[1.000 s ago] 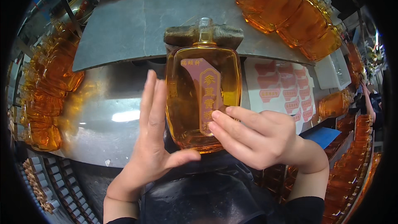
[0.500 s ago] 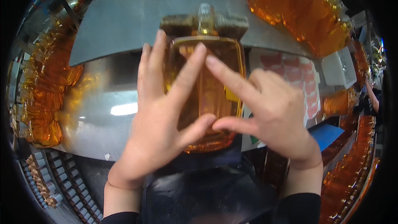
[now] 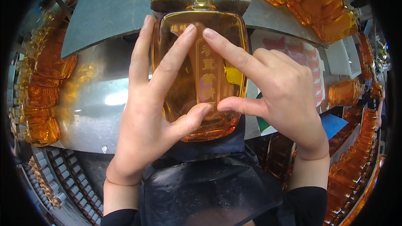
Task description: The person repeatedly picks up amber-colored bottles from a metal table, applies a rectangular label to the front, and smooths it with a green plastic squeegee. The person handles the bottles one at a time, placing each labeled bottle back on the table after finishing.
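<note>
A large flat glass bottle (image 3: 182,81) of amber liquid lies face up, its clear neck pointing away from me. A narrow printed strip (image 3: 205,69) runs down its front. My left hand (image 3: 155,88) is spread over the bottle's left side, index finger and thumb stretched across the face. From the right, my right hand (image 3: 276,83) reaches in with index finger and thumb extended, the other fingers bent. Together the index fingers and thumbs frame the strip, tips close but apart. Neither hand grips the bottle; whether the fingertips press on the glass, I cannot tell.
Two dark bristly blocks (image 3: 230,0) flank the bottle's neck on a grey board (image 3: 113,12). Amber bottles crowd the left (image 3: 44,96), far right (image 3: 310,4) and lower right (image 3: 351,167). Red-printed sheets (image 3: 293,50) and a white bin (image 3: 343,60) stand right; pale caps (image 3: 63,171) lie lower left.
The bottle and its surroundings now appear higher in the picture. The gaps between my index fingertips and between my thumb tips have widened slightly. The strip shows more clearly.
</note>
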A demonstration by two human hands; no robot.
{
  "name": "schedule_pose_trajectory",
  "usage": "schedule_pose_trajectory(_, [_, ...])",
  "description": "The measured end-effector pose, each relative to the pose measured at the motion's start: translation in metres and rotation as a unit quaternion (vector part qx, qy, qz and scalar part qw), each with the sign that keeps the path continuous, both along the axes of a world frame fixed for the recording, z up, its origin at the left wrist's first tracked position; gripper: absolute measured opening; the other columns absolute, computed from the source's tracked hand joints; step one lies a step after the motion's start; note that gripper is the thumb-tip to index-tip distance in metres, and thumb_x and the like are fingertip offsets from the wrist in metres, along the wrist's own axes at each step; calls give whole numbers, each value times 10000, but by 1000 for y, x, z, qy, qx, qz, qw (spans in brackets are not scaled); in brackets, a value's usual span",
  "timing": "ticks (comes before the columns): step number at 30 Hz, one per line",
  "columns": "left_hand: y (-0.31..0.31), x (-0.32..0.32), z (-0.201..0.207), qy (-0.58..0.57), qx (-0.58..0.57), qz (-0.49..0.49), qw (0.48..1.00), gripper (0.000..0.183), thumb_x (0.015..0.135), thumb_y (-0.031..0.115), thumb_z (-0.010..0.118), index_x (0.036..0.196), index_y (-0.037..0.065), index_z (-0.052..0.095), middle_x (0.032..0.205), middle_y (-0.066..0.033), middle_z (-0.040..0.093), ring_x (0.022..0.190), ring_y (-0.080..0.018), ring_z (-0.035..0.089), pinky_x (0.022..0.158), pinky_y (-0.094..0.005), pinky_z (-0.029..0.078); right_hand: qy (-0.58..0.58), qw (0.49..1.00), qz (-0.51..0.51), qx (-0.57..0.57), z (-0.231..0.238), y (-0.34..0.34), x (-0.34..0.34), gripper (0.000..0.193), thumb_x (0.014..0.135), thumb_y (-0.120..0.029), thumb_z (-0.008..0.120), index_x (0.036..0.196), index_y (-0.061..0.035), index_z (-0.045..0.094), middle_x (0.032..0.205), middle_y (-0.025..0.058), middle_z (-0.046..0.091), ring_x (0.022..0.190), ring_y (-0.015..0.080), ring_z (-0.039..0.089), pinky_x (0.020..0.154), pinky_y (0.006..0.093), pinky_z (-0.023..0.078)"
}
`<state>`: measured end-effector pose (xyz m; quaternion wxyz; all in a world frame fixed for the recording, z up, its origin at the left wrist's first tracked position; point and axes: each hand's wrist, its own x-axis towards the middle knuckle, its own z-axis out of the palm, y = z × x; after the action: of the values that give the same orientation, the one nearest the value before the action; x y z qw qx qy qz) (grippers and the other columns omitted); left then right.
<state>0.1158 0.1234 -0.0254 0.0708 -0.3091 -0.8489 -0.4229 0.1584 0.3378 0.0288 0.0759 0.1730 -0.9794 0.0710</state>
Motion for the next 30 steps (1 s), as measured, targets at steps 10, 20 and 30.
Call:
schedule_pose_trajectory(10, [1, 2, 6, -16, -8, 2, 1000, 862, 690, 326, 769, 1471, 107, 477, 1579, -229, 251, 1467, -378, 271, 1174, -480, 275, -12, 1000, 3, 19, 4, -1, -2, 767, 759, -575, 634, 1449, -256, 525, 654, 51, 369, 602, 216, 428, 568, 365, 406])
schedule_pose_trajectory(20, [3, 3, 9, -57, 32, -7, 998, 847, 694, 238, 768, 1471, 80, 469, 1596, -217, 218, 1469, -367, 272, 1182, -464, 261, -5, 996, 21, -88, 1, 6, -8, 753, 819, -586, 624, 1435, -160, 536, 624, -1, 434, 560, 142, 427, 539, 308, 393])
schedule_pose_trajectory(30, [2, 4, 6, -77, 62, 2, 995, 981, 721, 250, 770, 1547, 46, 283, 1597, -218, 214, 1479, -384, 240, 1187, -471, 248, 61, 921, 15, -384, 15, 27, -20, 341, 873, -138, 726, 1183, -13, 657, 1020, 65, 674, 837, 149, 656, 765, 260, 540])
